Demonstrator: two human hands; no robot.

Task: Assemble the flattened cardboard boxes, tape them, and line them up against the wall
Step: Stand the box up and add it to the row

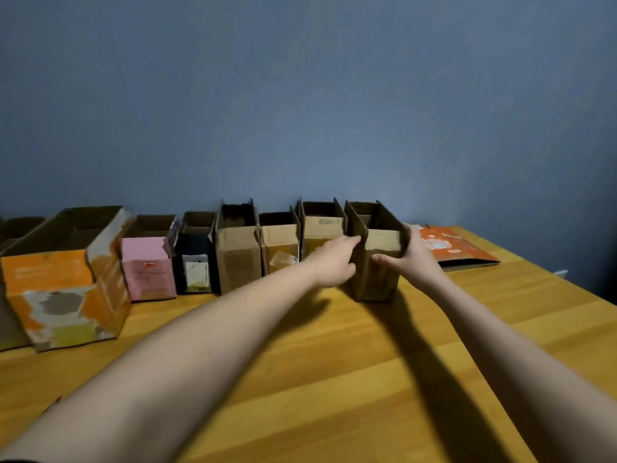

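Note:
An upright brown cardboard box (379,262) with its top flaps open stands at the right end of a row of boxes along the blue wall. My left hand (334,262) presses its left side with the fingers reaching along the wall of the box. My right hand (412,259) grips its right side, thumb on the front face. To its left stand three more brown boxes (319,228), (278,242), (237,255), then a black box (195,259), a pink box (147,269) and a large orange box (66,292).
A flattened orange cardboard box (457,247) lies on the wooden table (334,379) to the right of the row, near the wall. The table's right edge runs down at the far right. Another brown box (13,228) shows at the far left.

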